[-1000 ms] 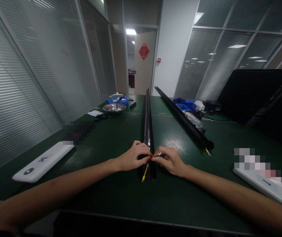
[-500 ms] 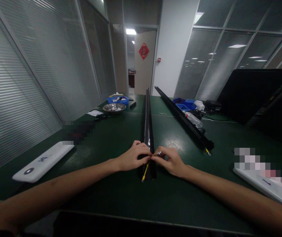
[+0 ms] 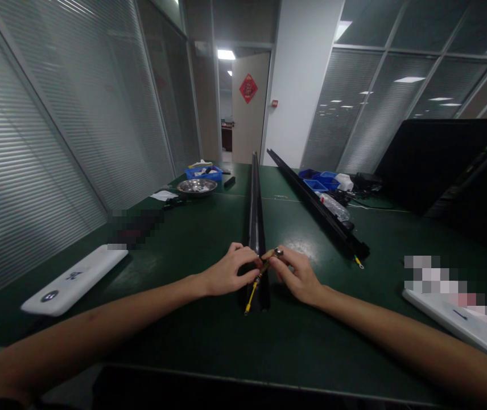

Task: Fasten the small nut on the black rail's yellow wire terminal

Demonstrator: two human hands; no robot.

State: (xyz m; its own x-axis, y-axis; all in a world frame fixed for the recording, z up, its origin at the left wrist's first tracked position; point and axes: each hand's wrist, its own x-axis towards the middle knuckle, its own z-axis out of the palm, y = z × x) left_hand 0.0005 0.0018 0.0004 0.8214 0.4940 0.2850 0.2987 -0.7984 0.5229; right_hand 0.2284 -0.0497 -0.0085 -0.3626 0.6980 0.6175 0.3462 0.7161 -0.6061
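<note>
A long black rail (image 3: 255, 199) runs down the middle of the green table (image 3: 192, 239) away from me. My left hand (image 3: 229, 272) rests closed over its near end, fingers pinched at a yellow-green wire (image 3: 251, 295) that hangs off the end. My right hand (image 3: 294, 273) is closed beside it, pinching a small metal terminal (image 3: 276, 252) raised just above the rail. The two hands almost touch.
A second black rail (image 3: 316, 205) lies diagonally to the right with a yellow wire tip (image 3: 358, 262). White flat panels lie at the left (image 3: 73, 279) and right (image 3: 461, 322). A steel bowl (image 3: 196, 186), blue bins (image 3: 322, 181) and a dark monitor (image 3: 448, 165) stand further back.
My right hand has lifted the metal terminal slightly up and away from me. The left hand and the rail have stayed in place.
</note>
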